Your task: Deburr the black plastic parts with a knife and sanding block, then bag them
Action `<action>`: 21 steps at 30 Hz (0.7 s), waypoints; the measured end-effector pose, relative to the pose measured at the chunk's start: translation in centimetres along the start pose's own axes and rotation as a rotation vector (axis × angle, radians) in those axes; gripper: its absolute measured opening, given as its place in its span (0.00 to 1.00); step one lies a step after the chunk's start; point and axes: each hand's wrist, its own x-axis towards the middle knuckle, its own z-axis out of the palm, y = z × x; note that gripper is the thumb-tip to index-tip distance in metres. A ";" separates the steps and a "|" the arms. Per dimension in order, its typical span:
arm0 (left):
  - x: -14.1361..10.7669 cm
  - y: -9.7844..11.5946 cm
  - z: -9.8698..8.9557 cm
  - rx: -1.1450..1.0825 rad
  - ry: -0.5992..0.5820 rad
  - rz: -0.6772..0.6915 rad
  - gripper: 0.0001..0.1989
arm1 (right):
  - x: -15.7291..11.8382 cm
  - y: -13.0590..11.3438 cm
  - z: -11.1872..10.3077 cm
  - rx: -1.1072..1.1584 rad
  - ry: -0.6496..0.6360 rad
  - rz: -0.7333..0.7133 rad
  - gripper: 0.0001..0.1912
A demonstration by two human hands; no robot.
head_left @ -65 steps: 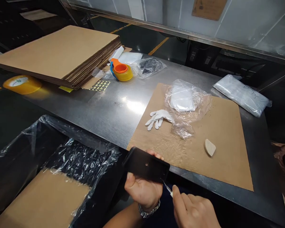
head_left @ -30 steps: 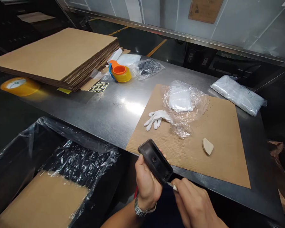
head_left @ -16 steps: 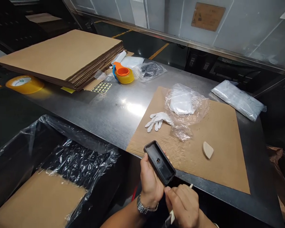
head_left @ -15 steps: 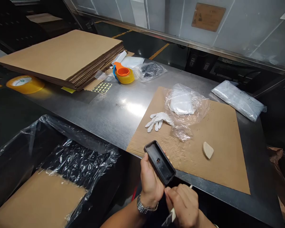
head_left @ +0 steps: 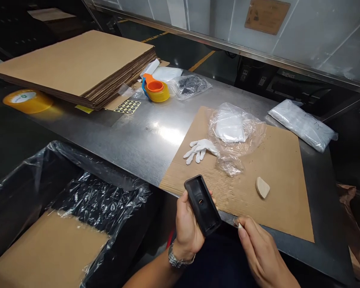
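In my left hand lies a black rectangular plastic tray-like part, tilted with its hollow side up; a small hole shows in its floor. The fingers wrap round its far side and the thumb presses its left edge. My right hand, apart from the part and to its right, pinches a small knife; only a whitish bit and a glint of metal show at the fingertips. Beyond the hands, a white glove and a beige wedge-shaped block rest on a cardboard sheet.
Clear plastic bags with white contents lie on the cardboard. Behind stand a tape dispenser, a cardboard stack and a yellow tape roll. A wrapped white packet is at right. A black-lined bin stands lower left.
My right hand has moved right and up, away from the black part's lower end, and turned so the knife's blade no longer points down. The left hand tilts the part slightly more upright.
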 end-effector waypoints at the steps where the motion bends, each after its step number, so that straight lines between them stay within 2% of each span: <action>1: 0.0 0.0 -0.1 0.006 -0.016 0.001 0.21 | -0.2 0.0 -0.2 -0.068 0.014 -0.059 0.12; 5: 0.0 0.1 -0.1 0.020 -0.051 -0.017 0.21 | -0.9 0.3 -0.4 -0.377 0.052 -0.227 0.13; 9: -0.1 0.0 -0.2 0.042 -0.049 -0.012 0.22 | -1.1 0.1 -0.2 -0.561 0.123 -0.279 0.14; 13: -0.2 0.0 -0.2 0.049 -0.049 0.011 0.22 | -0.9 -0.4 -0.1 -0.610 0.182 -0.305 0.16; 21: -0.3 -0.1 -0.3 0.046 -0.047 0.016 0.22 | -0.8 -0.4 -0.1 -0.615 0.168 -0.335 0.16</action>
